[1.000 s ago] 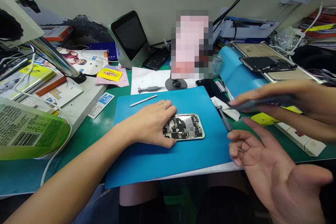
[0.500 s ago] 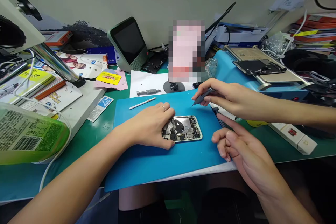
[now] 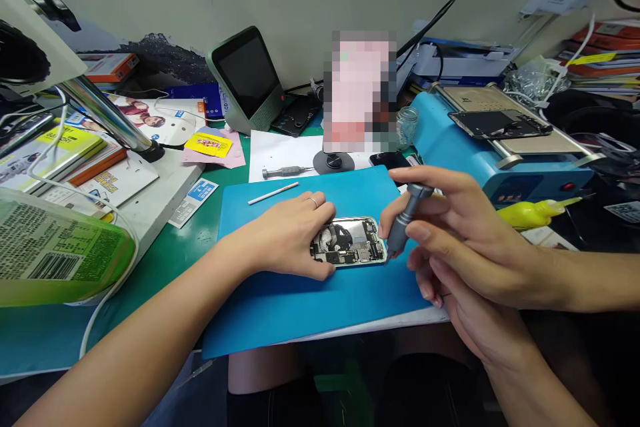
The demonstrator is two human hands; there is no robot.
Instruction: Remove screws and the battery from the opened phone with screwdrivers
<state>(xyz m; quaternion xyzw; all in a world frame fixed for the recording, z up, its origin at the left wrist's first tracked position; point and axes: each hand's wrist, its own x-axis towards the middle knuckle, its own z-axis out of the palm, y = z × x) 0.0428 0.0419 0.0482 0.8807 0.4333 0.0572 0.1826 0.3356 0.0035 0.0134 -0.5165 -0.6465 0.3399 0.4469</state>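
My left hand (image 3: 295, 237), with a ring on one finger, grips the left end of an opened smartphone (image 3: 357, 240), thumb along its near edge and fingers along its far edge. The phone's inner boards show; its left end is hidden under my hand. Another person's hand (image 3: 475, 240) reaches in from the right with a grey precision screwdriver (image 3: 404, 220), its tip down by the phone's near right corner. My right hand (image 3: 480, 317) lies below that hand and is partly covered by it. Its fingers are loosely bent and apart, with nothing seen in them.
The phone rests on a blue mat (image 3: 310, 300). Behind it lie a white stick (image 3: 273, 193) and another screwdriver (image 3: 287, 172). At right stand a blue machine (image 3: 450, 140) bearing a phone screen (image 3: 500, 123) and a yellow bottle (image 3: 525, 215). A green container (image 3: 55, 247) is at left.
The other person's hand has come nearer with the screwdriver, lowering it to the phone's right end and covering part of my right hand. My left hand keeps its hold.
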